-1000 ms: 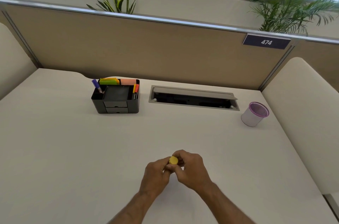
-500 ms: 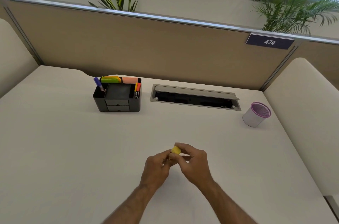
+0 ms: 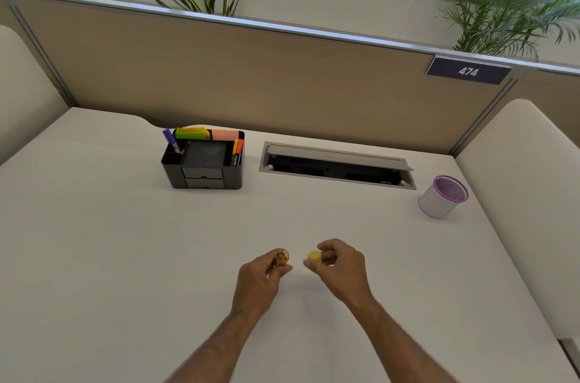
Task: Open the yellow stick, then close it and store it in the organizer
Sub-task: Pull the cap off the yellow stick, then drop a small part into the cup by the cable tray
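Observation:
The yellow stick is in two pieces above the white desk. My left hand (image 3: 262, 277) grips the stick's body (image 3: 281, 257), whose open end faces the camera. My right hand (image 3: 340, 269) pinches the yellow cap (image 3: 314, 256), a short gap to the right of the body. Most of the body is hidden inside my left fist. The black organizer (image 3: 204, 177) stands at the back left of the desk, well beyond both hands, with a purple marker, sticky notes and orange pens in its compartments.
A grey cable hatch (image 3: 337, 166) is set into the desk to the right of the organizer. A white mesh cup with a purple rim (image 3: 442, 197) stands at the far right. Beige partition behind, cushioned side panels left and right.
The hands were together on the closed stick. They have pulled apart, the cap coming off to the right in my right hand and the body staying in my left.

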The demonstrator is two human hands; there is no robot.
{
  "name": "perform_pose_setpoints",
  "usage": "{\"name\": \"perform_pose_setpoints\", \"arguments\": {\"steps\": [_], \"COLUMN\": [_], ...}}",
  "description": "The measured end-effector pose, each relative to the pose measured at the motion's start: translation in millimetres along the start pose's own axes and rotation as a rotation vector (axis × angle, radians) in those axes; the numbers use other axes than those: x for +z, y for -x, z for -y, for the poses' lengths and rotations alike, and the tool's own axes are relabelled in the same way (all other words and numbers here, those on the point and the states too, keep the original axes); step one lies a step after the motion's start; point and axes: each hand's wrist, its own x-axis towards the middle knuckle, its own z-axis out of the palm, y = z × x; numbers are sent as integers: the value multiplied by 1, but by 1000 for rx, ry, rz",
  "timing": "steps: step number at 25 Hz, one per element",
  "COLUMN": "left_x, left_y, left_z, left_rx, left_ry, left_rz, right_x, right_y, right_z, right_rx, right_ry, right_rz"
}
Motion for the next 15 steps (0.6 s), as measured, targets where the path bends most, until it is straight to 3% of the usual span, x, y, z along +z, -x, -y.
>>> {"name": "perform_pose_setpoints", "arguments": {"steps": [4, 7, 15], "left_x": [-3, -6, -12], "left_y": [-2, -3, -2], "left_z": [4, 6, 9], "left_rx": [-21, -35, -84], "left_ry": [-19, -29, -19], "left_rz": [-5, 1, 18], "right_x": [11, 24, 38], "right_y": [-2, -4, -13], "right_z": [-13, -17, -20], "right_rx": [-88, -117, -51], "right_ry": [511, 701, 669], "right_rz": [140, 279, 338]}}
